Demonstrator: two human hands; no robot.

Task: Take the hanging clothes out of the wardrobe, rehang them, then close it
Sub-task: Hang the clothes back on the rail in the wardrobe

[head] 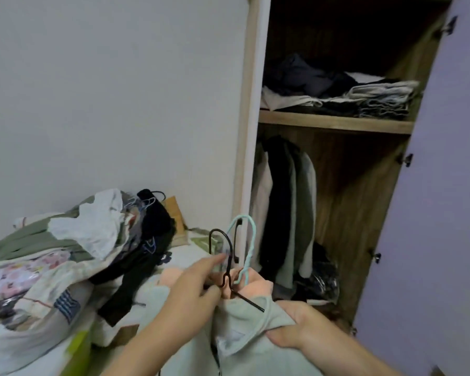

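A pale green garment (244,346) lies in front of me, with a peach garment (258,287) behind its collar. My left hand (193,289) pinches the neck of a black hanger (226,256); a light blue hanger (246,251) stands just right of it. My right hand (296,328) grips the green garment's collar. The open wardrobe (334,123) still holds a few garments (282,210) hanging at the left of the lower compartment.
A heap of clothes and hangers (87,240) lies on the bed at the left. Folded clothes (364,96) fill the wardrobe's upper shelf. The lilac wardrobe door (432,213) stands open at the right. A dark bundle (320,280) sits on the wardrobe floor.
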